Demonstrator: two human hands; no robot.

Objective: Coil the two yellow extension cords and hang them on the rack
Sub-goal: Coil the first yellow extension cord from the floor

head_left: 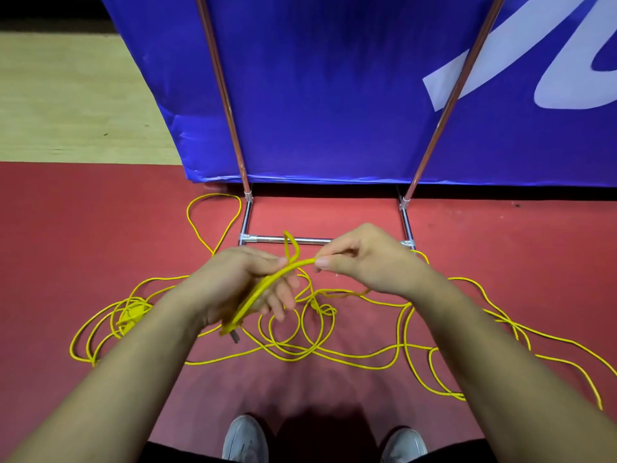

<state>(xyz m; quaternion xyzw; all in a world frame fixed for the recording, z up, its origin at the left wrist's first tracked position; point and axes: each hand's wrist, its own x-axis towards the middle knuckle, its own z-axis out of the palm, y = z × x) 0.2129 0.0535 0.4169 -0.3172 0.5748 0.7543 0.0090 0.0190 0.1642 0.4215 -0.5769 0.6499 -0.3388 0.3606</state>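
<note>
Both hands up over the red floor (pixel 100 245), working one yellow cord (pixel 267 285). Left hand (pixel 240 279) curled around the cord near its plug end, thumb pressed on top, lower fingers loosely spread; plug (pixel 232 333) with metal prongs hangs just below the left wrist. Right hand (pixel 364 259) pinches the same cord between thumb and forefinger, close to the left thumb. A short loop of cord sticks up between the two hands.

Rest of the yellow cords (pixel 300 349) lies loose on the floor in tangled loops, spread in front of the rack base and out to both sides of it. Can't tell where one cord ends and the other starts. A yellow socket block (pixel 132 314) sits in the loops left of the rack base.

Rack (pixel 293 240): chrome base bar just beyond the hands, two uprights rising from it. Blue banner (pixel 334 95) stands right behind the rack. Grey shoes (pixel 245 439) at bottom edge, well short of the rack.
</note>
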